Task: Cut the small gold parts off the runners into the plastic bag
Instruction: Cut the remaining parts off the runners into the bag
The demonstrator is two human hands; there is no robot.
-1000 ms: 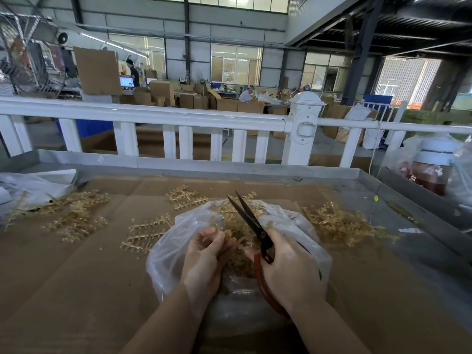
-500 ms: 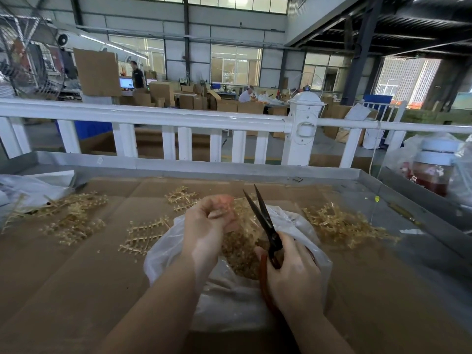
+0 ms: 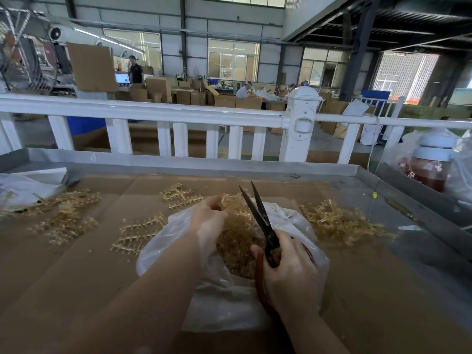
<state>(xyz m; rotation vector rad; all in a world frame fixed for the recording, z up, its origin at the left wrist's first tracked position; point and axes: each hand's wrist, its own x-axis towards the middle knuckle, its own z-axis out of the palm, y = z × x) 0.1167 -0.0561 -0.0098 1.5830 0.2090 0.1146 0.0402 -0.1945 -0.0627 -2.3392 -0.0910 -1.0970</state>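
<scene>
Gold plastic runners lie scattered over a brown cardboard sheet [image 3: 76,264] that lines a grey metal tray table [image 3: 413,200]. One flat runner with rows of small gold parts [image 3: 135,233] lies just left of a clear crumpled plastic bag [image 3: 224,302], another runner [image 3: 178,195] lies beyond it near the far edge of the cardboard, a loose heap [image 3: 63,218] sits well to the left, and a tangled pile [image 3: 342,223] sits to the right of the bag. The bag stands open in the middle of the cardboard, and a mound of cut gold pieces [image 3: 237,249] fills its mouth.

Above the far rim of the bag, the left hand [image 3: 208,218] has its fingers curled and pinches a small gold runner piece [image 3: 229,203] at the fingertips, held over the open bag. The right hand [image 3: 291,272] grips a pair of dark-bladed scissors with red-brown handles [image 3: 263,226]; its fingers wrap round the handles over the near right side of the bag. The blades point up and away, slightly parted at the tips, and stand just right of the pinched piece; whether they touch it I cannot tell.

At the left edge a white plastic bag [image 3: 23,185] lies on the table. To the right, past the tray wall, a jar with a white lid and reddish contents [image 3: 431,164] stands among clear wrapping. A white railing fence [image 3: 178,116] runs behind the table.
</scene>
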